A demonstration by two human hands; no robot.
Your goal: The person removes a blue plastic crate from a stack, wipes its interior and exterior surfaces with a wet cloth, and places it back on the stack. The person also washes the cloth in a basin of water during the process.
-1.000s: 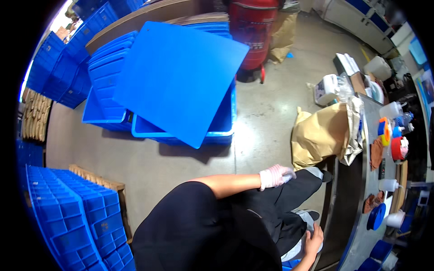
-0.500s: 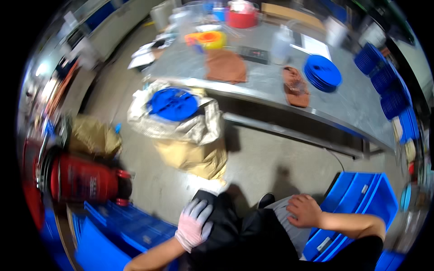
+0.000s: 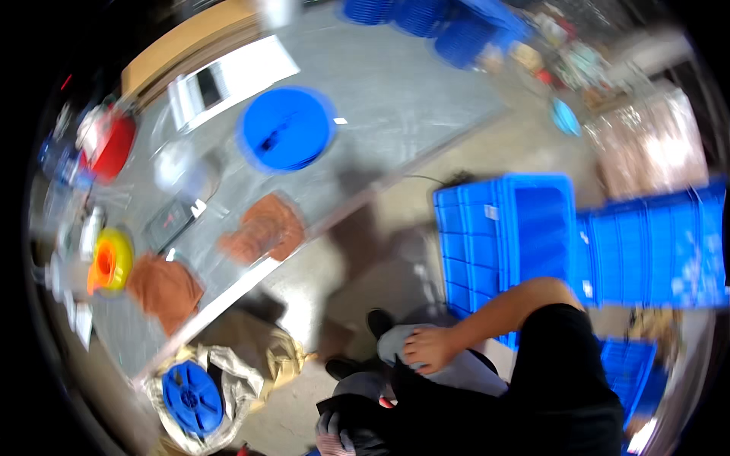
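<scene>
My left hand (image 3: 333,436), in a white glove, rests on the dark cloth over my left leg, near the lower edge and partly cut off. On the grey cloth at my right knee lies my bare right hand (image 3: 430,349), its fingers laid over the knee. Neither hand holds anything that I can see. Left of them, a blue spoked reel (image 3: 192,398) sits in an open silvery-lined sack (image 3: 242,374). Brown cloths (image 3: 163,290) lie along the front of the metal table (image 3: 395,99), with a blue round stack (image 3: 287,128) farther back.
Blue crates (image 3: 468,239) stand close on my right, with a wrapped box (image 3: 650,144) behind. The table also bears a yellow and orange roll (image 3: 112,260), a red tub (image 3: 114,144), a dark scale-like device (image 3: 169,225), white papers (image 3: 243,76) and blue baskets (image 3: 464,38).
My view has swung to the right, so the table now slants across and the crates sit nearer the middle. Both hands remain on my legs.
</scene>
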